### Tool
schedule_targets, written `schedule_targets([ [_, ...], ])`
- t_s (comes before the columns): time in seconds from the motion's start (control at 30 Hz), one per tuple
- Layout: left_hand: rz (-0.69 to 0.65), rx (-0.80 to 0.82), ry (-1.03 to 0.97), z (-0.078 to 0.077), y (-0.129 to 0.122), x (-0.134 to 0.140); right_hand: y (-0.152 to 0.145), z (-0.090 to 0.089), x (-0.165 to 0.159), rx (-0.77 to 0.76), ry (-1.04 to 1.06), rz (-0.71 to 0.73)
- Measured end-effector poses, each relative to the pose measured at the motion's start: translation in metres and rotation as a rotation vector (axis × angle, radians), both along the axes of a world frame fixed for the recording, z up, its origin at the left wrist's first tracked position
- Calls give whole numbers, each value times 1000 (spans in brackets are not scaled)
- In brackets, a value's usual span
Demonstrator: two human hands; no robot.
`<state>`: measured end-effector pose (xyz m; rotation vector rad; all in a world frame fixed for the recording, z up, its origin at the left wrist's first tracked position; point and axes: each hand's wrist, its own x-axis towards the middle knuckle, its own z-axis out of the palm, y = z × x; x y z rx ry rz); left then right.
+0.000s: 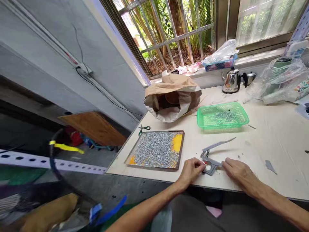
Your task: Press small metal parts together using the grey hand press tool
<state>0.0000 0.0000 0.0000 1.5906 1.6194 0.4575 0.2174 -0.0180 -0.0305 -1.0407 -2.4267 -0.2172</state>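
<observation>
A grey hand tool (pixel 210 166) with a spring and a long raised lever lies at the table's front, between my hands. My left hand (pixel 190 172) is closed in a pinch at the tool's left side, beside a small red spot. What sits between its fingertips is too small to make out. My right hand (pixel 240 174) has its fingers together at the tool's right end, near a brownish strip; what they grip is hidden. Left of my left hand is a shallow tray (pixel 181 151) of small silver ridged metal pieces (pixel 155 148) over a yellow bottom.
A green plastic basket (pixel 202 124) holding more small metal pieces stands behind the tool. Green-handled scissors (pixel 144 128) lie beyond the tray. An open paper bag (pixel 173 96), a metal kettle (pixel 231 80) and plastic-wrapped items (pixel 280 80) stand at the back. A grey scrap (pixel 270 166) lies right.
</observation>
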Motion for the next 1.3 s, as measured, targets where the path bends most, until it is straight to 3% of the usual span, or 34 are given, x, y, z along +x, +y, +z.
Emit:
schedule_targets([
  [0.13, -7, -59, 26, -1, 4, 3, 2, 5, 2, -88, -17, 23],
  [0.3, 41, -460, -66, -4, 15, 4, 4, -3, 5, -238, -73, 1],
  [0.4, 45, -580, -91, -5, 21, 3, 5, -8, 6, -281, -90, -12],
  [0.53, 35, -594, -58, -5, 23, 5, 7, -6, 5, -341, -101, -19],
  [0.9, 67, -567, -92, 1, 17, 7, 16, 25, 6, -637, -168, -46],
  [1.1, 77, -556, -108, 3, 15, 8, 40, 28, 17, -533, -207, -153],
  [1.3, 84, -559, -99, 0, 16, 9, 52, 37, 15, -515, -259, -106],
])
